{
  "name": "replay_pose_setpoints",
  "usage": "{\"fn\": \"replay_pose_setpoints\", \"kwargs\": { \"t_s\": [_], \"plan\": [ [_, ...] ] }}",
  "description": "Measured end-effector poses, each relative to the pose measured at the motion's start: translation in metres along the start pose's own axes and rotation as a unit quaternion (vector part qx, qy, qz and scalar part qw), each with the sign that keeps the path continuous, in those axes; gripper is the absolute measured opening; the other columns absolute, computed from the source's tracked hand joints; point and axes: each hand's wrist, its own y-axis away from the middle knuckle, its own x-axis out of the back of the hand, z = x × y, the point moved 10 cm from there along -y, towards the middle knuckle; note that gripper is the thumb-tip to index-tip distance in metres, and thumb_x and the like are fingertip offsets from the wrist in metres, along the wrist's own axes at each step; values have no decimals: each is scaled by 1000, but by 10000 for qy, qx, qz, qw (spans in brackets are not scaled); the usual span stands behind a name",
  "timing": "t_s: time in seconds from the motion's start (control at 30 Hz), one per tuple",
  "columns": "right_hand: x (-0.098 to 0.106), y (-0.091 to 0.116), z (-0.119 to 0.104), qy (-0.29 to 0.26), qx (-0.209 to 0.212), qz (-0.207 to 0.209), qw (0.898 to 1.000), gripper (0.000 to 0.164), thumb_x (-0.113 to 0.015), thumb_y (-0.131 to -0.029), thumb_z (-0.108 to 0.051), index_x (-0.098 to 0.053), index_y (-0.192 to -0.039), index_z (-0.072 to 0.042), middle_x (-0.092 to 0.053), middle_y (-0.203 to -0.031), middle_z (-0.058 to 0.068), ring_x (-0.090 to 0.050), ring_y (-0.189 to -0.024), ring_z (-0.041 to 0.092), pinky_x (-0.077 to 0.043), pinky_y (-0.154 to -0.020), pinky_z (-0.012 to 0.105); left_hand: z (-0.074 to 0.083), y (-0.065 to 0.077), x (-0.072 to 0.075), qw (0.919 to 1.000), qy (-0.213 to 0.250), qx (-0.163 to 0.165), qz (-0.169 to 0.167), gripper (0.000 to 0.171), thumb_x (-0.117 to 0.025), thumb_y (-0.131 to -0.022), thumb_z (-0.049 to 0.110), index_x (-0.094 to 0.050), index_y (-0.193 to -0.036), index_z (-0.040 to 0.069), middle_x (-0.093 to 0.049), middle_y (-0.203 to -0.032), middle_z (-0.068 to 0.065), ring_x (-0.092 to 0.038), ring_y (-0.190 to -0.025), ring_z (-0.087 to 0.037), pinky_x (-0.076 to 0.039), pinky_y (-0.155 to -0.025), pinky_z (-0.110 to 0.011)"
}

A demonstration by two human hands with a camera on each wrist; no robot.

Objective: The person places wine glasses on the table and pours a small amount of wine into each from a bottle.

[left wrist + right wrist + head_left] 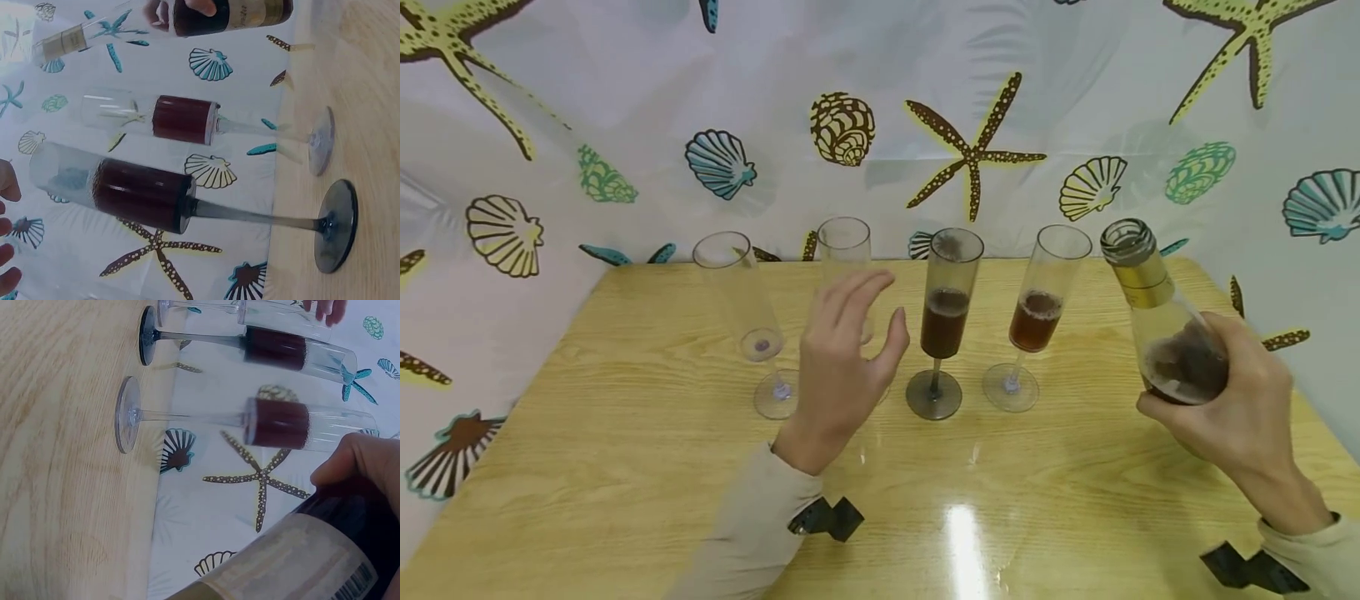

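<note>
My right hand (1255, 404) grips a wine bottle (1161, 329) around its lower body. The bottle leans with its uncorked mouth up and to the left, dark liquid pooled low inside; its label shows in the right wrist view. My left hand (847, 358) is raised, fingers slightly bent and thumb apart, in front of a clear champagne flute (844, 242) that it partly hides. Whether it touches that flute I cannot tell. To its right stand a smoky-tinted flute (946, 321) and a clear flute (1036, 321), both partly filled with dark red liquid.
Another clear flute (737, 300) stands at the left end of the row, with no dark liquid visible. All the flutes stand upright on a wooden table (625, 467). Behind it hangs a white cloth (910, 67) printed with shells and starfish.
</note>
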Motion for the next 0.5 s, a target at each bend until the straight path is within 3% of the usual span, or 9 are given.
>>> {"fn": "replay_pose_setpoints", "kwargs": {
  "t_s": [0.07,0.2,0.33,0.5],
  "plan": [
    [-1,1,0,-1,-24,23,10000,83,-83,-44,-7,-56,-121,9,-62,-101,28,-56,-77,33,-32,-71,10,-7,-2,15,9994,26,59,352,32,-67,-83,4,-62,-114,-3,-60,-119,-19,-54,-108,-35,-46,-91,-42],
    [-1,2,1,30,-61,36,10000,81,-83,-45,-8,-57,-120,9,-62,-100,27,-55,-77,31,-33,-70,9,-27,2,25,9969,179,573,518,48,-70,-82,6,-52,-126,-4,-49,-130,-21,-45,-116,-36,-40,-95,-45],
    [-1,3,2,43,-78,31,10000,82,-84,-45,-8,-56,-121,9,-63,-100,27,-55,-76,31,-33,-69,11,-47,8,22,9899,536,1227,469,63,-74,-81,9,-44,-134,-4,-45,-132,-21,-45,-118,-33,-41,-100,-43],
    [-1,4,3,79,-72,20,9999,83,-84,-44,-7,-56,-121,9,-62,-99,28,-56,-76,34,-34,-68,15,-71,22,10,9747,823,2071,188,70,-79,-78,12,-44,-136,-2,-47,-133,-18,-47,-119,-30,-41,-103,-40]
  ]
}}
